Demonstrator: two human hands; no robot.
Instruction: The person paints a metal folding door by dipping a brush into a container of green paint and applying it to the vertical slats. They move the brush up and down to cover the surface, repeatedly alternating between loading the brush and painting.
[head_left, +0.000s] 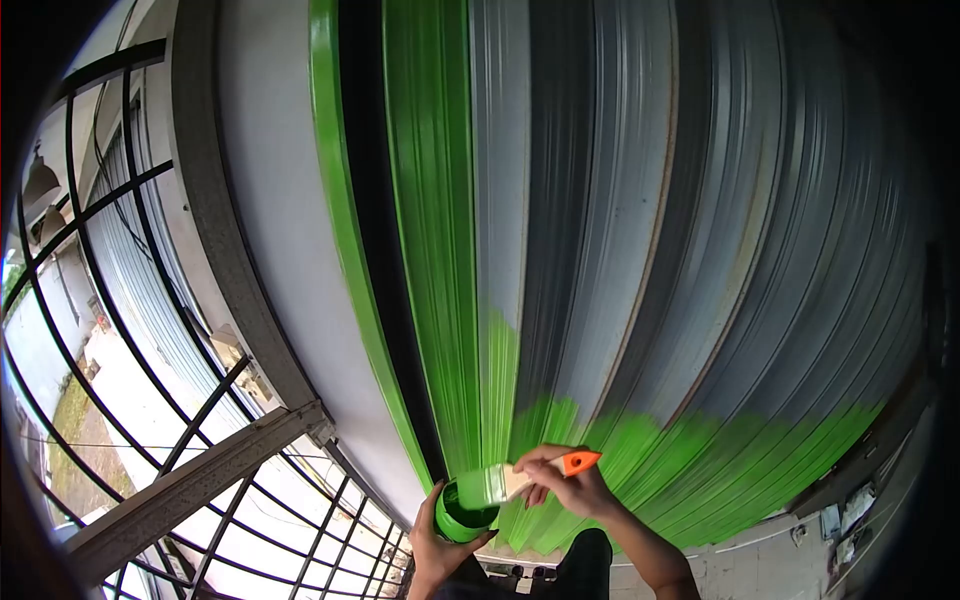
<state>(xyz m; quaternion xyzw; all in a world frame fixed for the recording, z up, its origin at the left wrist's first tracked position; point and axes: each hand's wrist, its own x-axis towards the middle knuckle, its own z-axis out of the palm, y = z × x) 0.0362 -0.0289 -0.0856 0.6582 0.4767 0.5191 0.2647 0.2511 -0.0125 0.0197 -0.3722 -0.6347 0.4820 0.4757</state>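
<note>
My left hand (432, 548) is wrapped around a small round can of green paint (462, 524), low in the head view. In my right hand (565, 485) is a paintbrush (516, 483) with a pale wooden handle and an orange tip. Its green-coated bristles point left and overlap the can's rim. Just behind both hands rises a corrugated metal sheet (560, 250). Green paint covers its left ribs from top to bottom and a band along its lower part; the upper right ribs are bare grey.
On the left stands a window with a black metal grille (130, 190) and a grey frame (240, 240). A white wall strip (290, 200) lies between frame and sheet. My dark-clad knee (588, 565) shows below, over a pale tiled floor (740, 570). Small items (850, 515) sit at the lower right.
</note>
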